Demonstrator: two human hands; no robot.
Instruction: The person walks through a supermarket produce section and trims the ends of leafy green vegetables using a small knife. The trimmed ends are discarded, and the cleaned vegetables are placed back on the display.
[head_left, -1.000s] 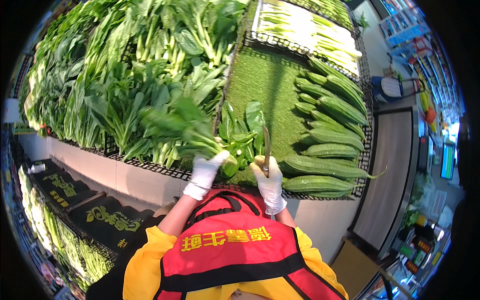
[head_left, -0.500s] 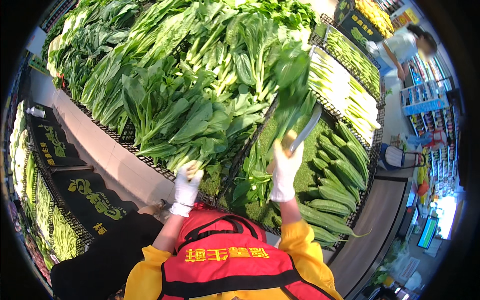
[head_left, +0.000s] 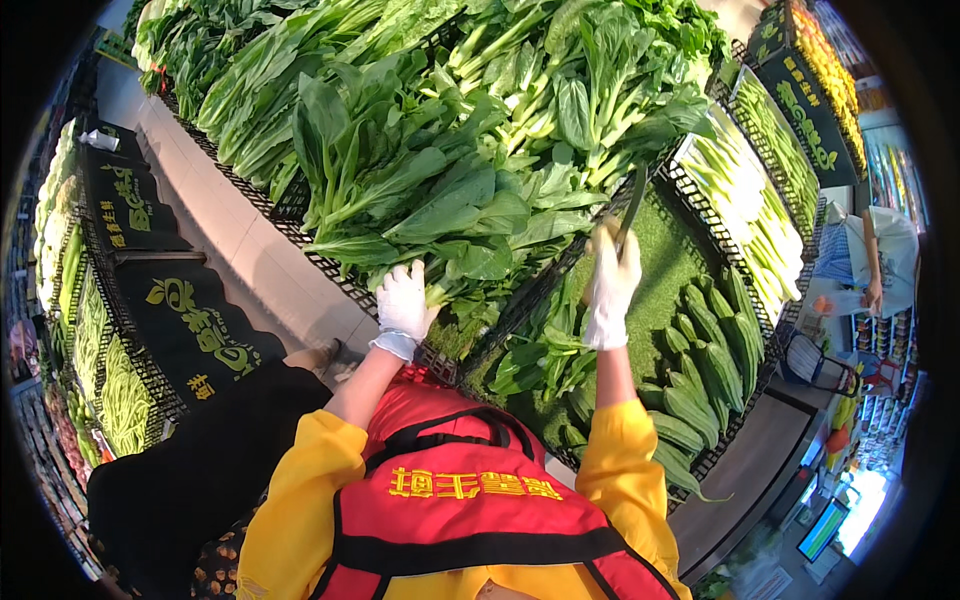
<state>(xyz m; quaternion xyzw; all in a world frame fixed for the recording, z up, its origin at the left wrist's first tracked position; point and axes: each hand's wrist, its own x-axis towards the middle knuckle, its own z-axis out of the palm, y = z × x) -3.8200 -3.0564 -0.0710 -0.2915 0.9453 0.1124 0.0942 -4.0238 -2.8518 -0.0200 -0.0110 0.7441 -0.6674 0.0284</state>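
"What's moved in the last half second?"

"The white-gloved right hand (head_left: 612,280) has gone farther out, to the black mesh divider (head_left: 530,305), and the blurred greens above it are no longer there. The white-gloved left hand (head_left: 405,300) stays by the stem ends."

"And the fingers?"

"The right ones are clamped around a knife (head_left: 632,210) with a dark, curved metal blade pointing away from the wearer; its handle is hidden in the fist. The left ones bend against the pale stems of a broad-leaved, dark green bunch (head_left: 450,215); whether they grip, I can't tell."

"Where's that bunch?"

"Atop the heaped greens left of the divider, stems toward the near black mesh rim (head_left: 345,284)."

"How much looks done?"

"Partway, I'd judge. Bunches are stacked on the heap, but a clump of loose green leaves (head_left: 545,355) lies right of the divider, just left of the right wrist."

"Edges and room?"

"Rim and divider meet in a corner near the left hand, so it's tight there. Bare, bright green artificial turf (head_left: 655,255) opens right of the right hand, up to the long, ridged green gourds (head_left: 690,400). Beyond, slim whitish-green stalks (head_left: 745,215) fill another crate."
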